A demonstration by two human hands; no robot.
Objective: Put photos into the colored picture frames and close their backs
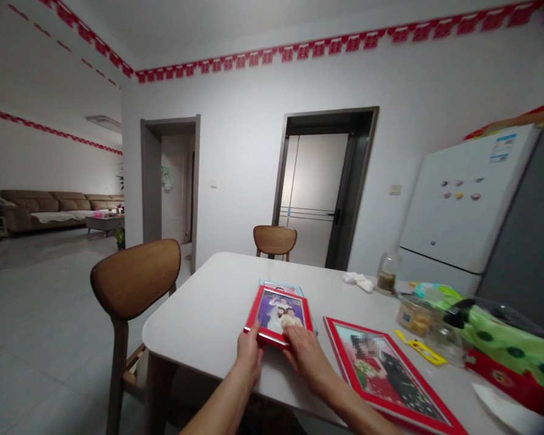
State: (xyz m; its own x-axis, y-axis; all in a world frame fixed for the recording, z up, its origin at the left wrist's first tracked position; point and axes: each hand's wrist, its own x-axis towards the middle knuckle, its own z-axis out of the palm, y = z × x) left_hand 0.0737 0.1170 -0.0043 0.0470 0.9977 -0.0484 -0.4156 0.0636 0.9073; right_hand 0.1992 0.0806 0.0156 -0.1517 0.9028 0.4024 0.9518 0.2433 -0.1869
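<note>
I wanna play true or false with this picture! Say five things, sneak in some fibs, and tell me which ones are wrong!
1. The left hand and right hand both touch the small red rectangular picture frame. True.
2. The larger red rectangular picture frame lies left of the small one. False: it lies to the right.
3. A clear upright jar stands on the white round-cornered table. True.
4. The white boxy refrigerator has a bare door. False: small coloured decorations are on it.
5. A brown wooden chair with a curved back stands beside the table. True.
</note>
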